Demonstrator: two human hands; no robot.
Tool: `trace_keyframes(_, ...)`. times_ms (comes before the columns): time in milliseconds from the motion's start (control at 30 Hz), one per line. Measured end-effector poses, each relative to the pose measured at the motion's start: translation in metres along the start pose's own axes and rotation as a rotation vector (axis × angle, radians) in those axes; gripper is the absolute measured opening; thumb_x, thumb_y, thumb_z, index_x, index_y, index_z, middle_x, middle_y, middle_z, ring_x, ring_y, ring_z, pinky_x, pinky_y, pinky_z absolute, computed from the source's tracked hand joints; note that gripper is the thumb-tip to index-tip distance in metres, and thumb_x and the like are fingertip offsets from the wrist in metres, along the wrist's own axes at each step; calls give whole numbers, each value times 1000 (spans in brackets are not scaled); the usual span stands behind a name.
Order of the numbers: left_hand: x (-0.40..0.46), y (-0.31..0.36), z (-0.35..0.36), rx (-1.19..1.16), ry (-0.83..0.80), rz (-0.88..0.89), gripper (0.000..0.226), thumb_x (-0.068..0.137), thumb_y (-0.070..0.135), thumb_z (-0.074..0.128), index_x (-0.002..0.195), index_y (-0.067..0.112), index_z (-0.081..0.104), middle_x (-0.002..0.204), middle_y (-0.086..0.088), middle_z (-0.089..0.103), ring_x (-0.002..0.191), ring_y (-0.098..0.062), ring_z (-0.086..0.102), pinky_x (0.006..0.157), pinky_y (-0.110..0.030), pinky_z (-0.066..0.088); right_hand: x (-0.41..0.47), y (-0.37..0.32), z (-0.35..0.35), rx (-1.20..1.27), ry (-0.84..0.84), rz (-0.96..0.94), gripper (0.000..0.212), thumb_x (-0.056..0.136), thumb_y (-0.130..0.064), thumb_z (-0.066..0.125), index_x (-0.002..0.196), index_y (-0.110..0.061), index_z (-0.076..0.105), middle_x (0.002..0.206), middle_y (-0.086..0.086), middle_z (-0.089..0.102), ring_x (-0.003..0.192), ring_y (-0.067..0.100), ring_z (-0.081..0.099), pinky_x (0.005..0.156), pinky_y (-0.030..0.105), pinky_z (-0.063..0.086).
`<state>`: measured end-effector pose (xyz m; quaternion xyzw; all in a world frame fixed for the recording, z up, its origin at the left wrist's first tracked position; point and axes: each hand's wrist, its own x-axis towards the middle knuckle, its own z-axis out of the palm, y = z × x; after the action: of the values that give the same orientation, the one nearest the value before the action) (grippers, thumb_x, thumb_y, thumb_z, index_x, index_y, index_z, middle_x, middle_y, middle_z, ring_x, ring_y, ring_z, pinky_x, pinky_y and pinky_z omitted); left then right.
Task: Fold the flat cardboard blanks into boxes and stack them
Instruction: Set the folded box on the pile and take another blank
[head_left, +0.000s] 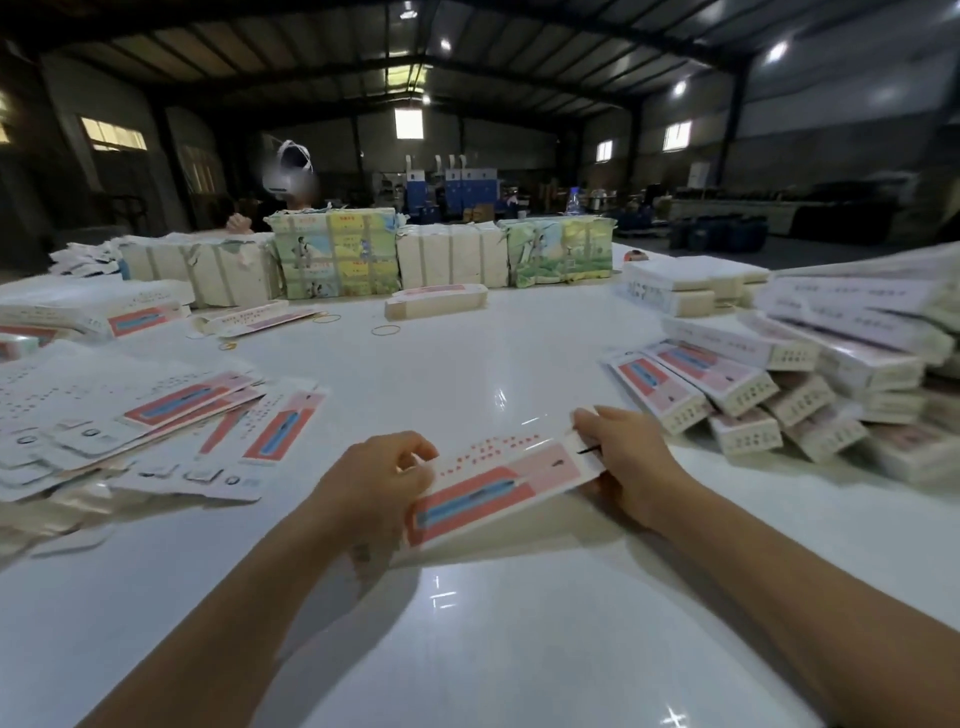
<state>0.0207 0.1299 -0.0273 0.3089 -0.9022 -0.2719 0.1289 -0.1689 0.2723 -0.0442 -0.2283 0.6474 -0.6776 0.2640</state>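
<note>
Over on the left, a messy spread of flat white-and-pink cardboard blanks (156, 415) fanned out on the glossy white table (467, 649). Dead centre, left hand (363, 483) pinching the near-left end of a long pink-and-white cardboard box (498, 483) with a blue strip, half folded, held just above the table. Right hand (628, 462) gripping its far-right end. Off to the right, a leaning stack of finished pink-and-white boxes (753, 395). Yellow rubber band (386, 329) lying farther back.
</note>
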Motion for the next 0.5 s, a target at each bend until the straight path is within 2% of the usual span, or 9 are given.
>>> trace_keyframes(67,-5,5,10,136,50,146,53,85,58,51,130,32,48,122,9,55,99,-10,57,88,-37,51,-3,1,3,-59,-32,-45,46,91,-16,53,45,-22,57,50,0,59,59,24,65,66,43,44)
trace_keyframes(133,-8,15,20,282,59,245,86,68,76,43,141,31,36,128,11,48,105,-10,50,94,-39,45,-8,1,6,-100,-57,-97,46,93,-17,51,47,-23,58,52,-1,60,59,23,64,57,33,44)
trace_keyframes(167,-9,19,25,336,74,276,94,64,80,43,143,30,30,130,11,46,106,-9,48,96,-37,43,-10,-1,7,-112,-58,-114,45,94,-18,50,49,-22,59,53,-1,62,58,21,66,50,27,43)
trace_keyframes(233,-8,22,31,404,113,311,98,67,80,49,145,28,23,130,10,43,106,-9,48,94,-31,43,-13,-3,8,-108,-39,-136,38,95,-19,49,59,-19,59,59,1,65,59,19,68,42,24,42)
trace_keyframes(300,-8,20,33,437,159,327,94,71,76,53,145,28,21,128,10,43,104,-9,49,90,-27,44,-15,-3,8,-127,-38,-132,26,97,-23,48,77,-17,64,74,4,69,69,22,70,51,31,50)
trace_keyframes(367,-9,17,33,469,215,331,89,74,74,52,143,27,23,125,9,45,101,-9,49,84,-23,44,-18,-2,8,-146,-46,-147,19,99,-30,46,108,-29,63,93,1,67,77,17,70,59,33,57)
trace_keyframes(433,-9,14,30,476,273,313,84,75,72,52,141,26,27,123,8,47,98,-9,49,78,-20,43,-22,0,9,-188,-62,-237,33,99,-32,44,129,-44,45,101,-6,60,71,6,66,50,20,51)
trace_keyframes(500,-9,12,27,439,317,275,83,76,70,53,141,25,29,123,7,48,93,-8,48,73,-19,40,-25,1,10,-312,-89,-372,37,99,-29,44,133,-45,40,109,-9,54,75,1,63,50,12,46)
